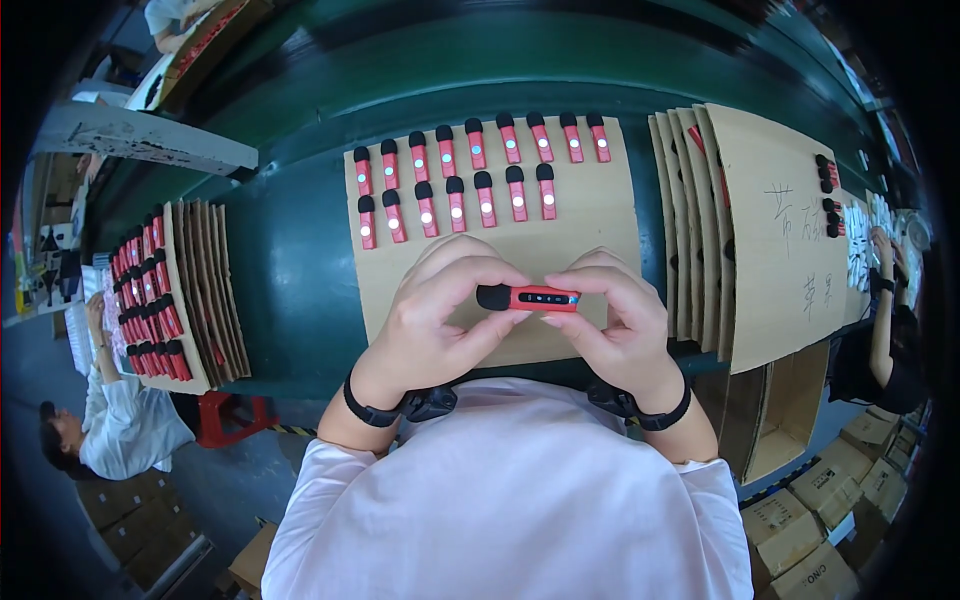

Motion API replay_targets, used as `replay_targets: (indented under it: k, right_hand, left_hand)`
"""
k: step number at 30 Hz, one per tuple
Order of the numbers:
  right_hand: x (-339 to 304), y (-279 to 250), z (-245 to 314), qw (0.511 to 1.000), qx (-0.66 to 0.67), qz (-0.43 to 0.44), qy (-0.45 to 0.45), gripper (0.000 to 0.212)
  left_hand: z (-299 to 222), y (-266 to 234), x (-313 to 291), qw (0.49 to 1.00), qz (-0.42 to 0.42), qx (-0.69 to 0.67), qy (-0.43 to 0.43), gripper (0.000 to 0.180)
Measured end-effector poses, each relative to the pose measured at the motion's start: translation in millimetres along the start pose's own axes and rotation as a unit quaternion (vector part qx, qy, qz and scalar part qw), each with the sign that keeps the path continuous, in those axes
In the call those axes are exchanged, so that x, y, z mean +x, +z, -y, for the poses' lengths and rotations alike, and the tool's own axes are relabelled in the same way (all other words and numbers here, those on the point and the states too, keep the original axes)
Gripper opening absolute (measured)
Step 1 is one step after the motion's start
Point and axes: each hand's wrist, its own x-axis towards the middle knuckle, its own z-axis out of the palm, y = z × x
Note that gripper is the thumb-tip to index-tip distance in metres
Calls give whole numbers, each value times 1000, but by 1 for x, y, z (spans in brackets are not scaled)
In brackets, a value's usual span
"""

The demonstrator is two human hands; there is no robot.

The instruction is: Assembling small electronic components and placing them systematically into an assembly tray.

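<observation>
A small red clip-on microphone [548, 299] with a black foam cap lies sideways between my two hands, its dark panel of small icons turned up. My left hand [440, 312] pinches it near the foam cap at the left. The thumb and fingers of my right hand [622, 318] grip its other end, where a bluish light shows. Beneath and beyond them, a cardboard sheet [600, 232] lies on the green table. Two rows of similar red microphones [457, 208] rest on it, foam caps pointing away, each with a pale round spot.
Left stands a stack of cardboard sheets [222, 290], microphones on its outer one. Another cardboard stack [765, 265] is at right, with handwriting. A grey metal beam [150, 138] crosses the far left. People sit on both sides. Cartons [830, 480] and a red stool [232, 420] are below.
</observation>
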Motion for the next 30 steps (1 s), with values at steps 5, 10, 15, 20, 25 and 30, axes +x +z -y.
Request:
replay_targets:
  k: [5, 10, 15, 20, 25, 30]
  right_hand:
    - [1, 1, 2, 1000, -11, -12, -6, 30]
    - [0, 2, 3, 999, 2, -3, 42, 32]
    - [-3, 1, -2, 999, -24, -10, 26, 35]
    - [4, -1, 10, 996, -71, 4, 55, 31]
    - [9, -3, -1, 986, -92, 44, 133, 24]
    - [24, -14, -31, 951, -208, 20, 229, 16]
  left_hand:
    - [1, 0, 0, 1000, 2, 7, 4, 25]
    - [6, 1, -1, 1000, 15, 15, 24, 26]
    - [2, 3, -2, 999, -11, -20, -45, 28]
    - [11, 1, -1, 997, -12, -46, -58, 29]
    - [22, 8, 6, 999, -1, 25, -26, 29]
    - [30, 13, 12, 986, -19, 161, -35, 28]
